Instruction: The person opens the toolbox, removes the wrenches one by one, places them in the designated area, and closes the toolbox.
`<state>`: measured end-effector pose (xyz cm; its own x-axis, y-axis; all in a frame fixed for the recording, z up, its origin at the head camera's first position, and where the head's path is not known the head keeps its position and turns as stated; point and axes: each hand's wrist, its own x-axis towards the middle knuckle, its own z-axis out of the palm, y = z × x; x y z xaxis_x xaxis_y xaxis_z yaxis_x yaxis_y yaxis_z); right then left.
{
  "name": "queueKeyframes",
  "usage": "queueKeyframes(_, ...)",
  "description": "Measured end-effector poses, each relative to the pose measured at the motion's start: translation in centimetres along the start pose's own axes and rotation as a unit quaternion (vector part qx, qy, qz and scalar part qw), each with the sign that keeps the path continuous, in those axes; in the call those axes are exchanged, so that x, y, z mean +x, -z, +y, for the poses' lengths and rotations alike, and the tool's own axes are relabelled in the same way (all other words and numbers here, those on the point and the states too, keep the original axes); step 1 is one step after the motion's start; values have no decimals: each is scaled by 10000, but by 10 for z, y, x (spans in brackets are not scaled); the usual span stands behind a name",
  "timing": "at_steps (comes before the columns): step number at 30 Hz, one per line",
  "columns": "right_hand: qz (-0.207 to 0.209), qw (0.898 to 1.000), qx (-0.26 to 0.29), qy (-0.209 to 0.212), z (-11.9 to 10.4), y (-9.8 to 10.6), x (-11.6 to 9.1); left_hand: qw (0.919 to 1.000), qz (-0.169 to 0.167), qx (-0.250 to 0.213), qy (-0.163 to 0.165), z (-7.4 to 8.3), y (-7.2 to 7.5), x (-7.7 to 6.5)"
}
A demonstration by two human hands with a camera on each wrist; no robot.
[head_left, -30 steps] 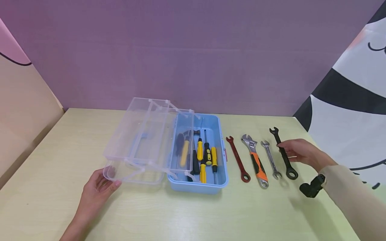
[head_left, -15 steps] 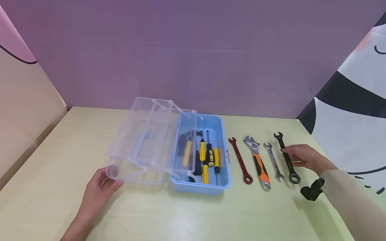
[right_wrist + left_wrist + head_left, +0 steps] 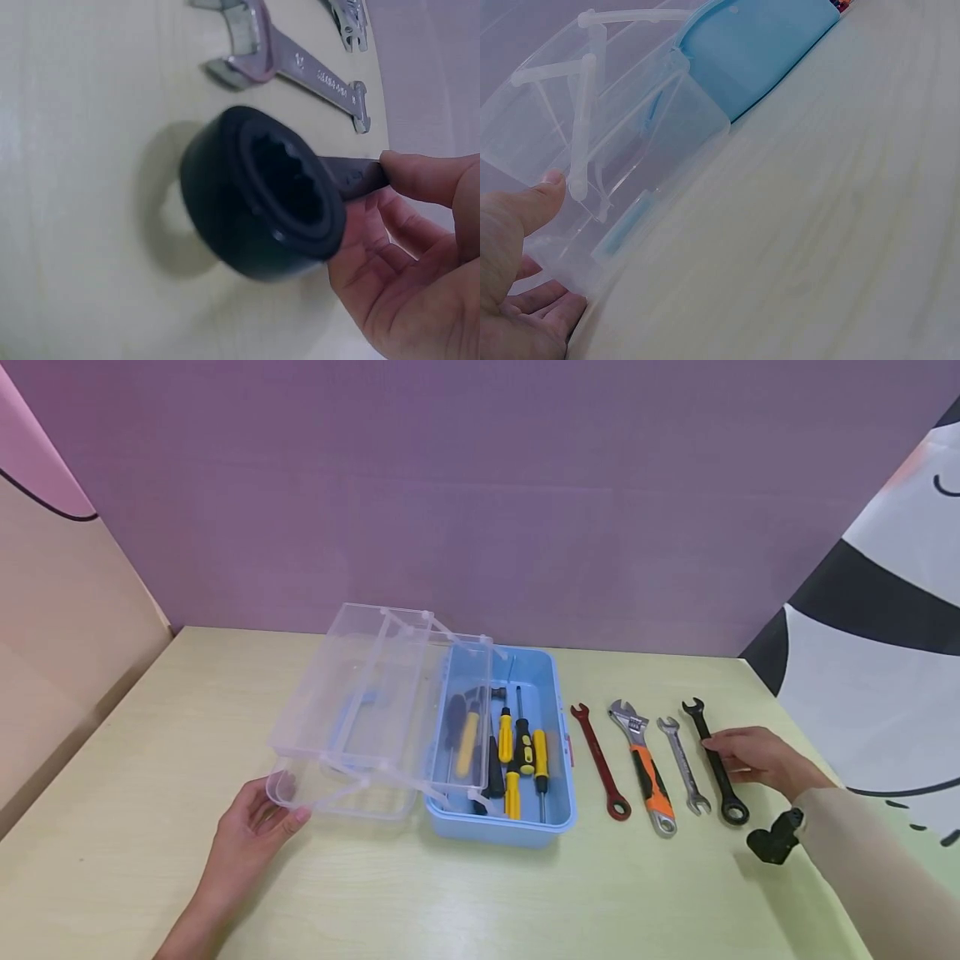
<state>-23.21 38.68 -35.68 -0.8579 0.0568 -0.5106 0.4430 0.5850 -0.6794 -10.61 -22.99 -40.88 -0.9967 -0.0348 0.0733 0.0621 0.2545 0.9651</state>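
Note:
My left hand [image 3: 243, 831] holds the clear plastic lid [image 3: 341, 693] of a blue toolbox [image 3: 498, 831] by its left corner. In the left wrist view the thumb [image 3: 544, 199] lies over the lid and the fingers are below it. My right hand [image 3: 765, 760] pinches a black combination wrench [image 3: 718, 768] by its shaft, at the right end of a row of wrenches. In the right wrist view the wrench's ring end [image 3: 262, 195] looms near the camera, with its shadow beside it. Nearest to it lies a small silver open-end wrench [image 3: 684, 768].
An orange-handled adjustable wrench [image 3: 648, 777] and a red combination wrench [image 3: 600, 764] lie between the toolbox and the silver wrench. Several yellow and black screwdrivers [image 3: 540, 760] and a hammer are inside the toolbox, partly behind the lid. A purple backdrop [image 3: 480, 502] rises behind the table.
The black wrench has come down closer to the table in my right hand. My left hand keeps its hold on the lid. The whole head view has shifted slightly.

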Motion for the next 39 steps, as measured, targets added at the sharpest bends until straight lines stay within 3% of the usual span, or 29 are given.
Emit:
queueKeyframes(12, 108, 9998, -169, 77, 4, -2, 3, 10000, -25, -58, -37, -2, 0, 0)
queueKeyframes(32, 766, 9962, -409, -11, -2, -5, 7, 10000, 25, -48, 44, -1, -1, 1)
queueKeyframes(39, 663, 9970, -400, 62, -3, -6, 3, 10000, 25, -24, -43, -2, -1, 0)
